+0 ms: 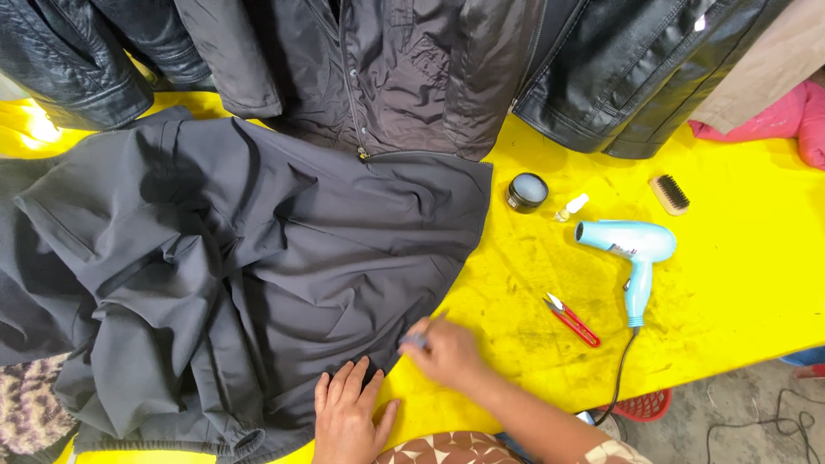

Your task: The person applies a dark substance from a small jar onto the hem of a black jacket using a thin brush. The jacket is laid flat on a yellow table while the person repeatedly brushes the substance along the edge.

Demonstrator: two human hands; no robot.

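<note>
A dark grey jacket (pixel 258 266) lies spread over a yellow table (pixel 739 275). My left hand (pixel 346 421) rests flat, fingers apart, on the jacket's lower edge near the front of the table. My right hand (pixel 447 351) is closed around a small thin tool (pixel 419 337), its tip touching the jacket's hem. What kind of tool it is cannot be made out.
To the right lie red thread snips (pixel 571 320), a light blue hair dryer (pixel 632 253) with its cord, a small round black tin (pixel 526 192), a tiny bottle (pixel 571 207) and a wooden brush (pixel 669 193). Black leather jackets (pixel 627 69) hang along the back. Pink cloth (pixel 786 120) far right.
</note>
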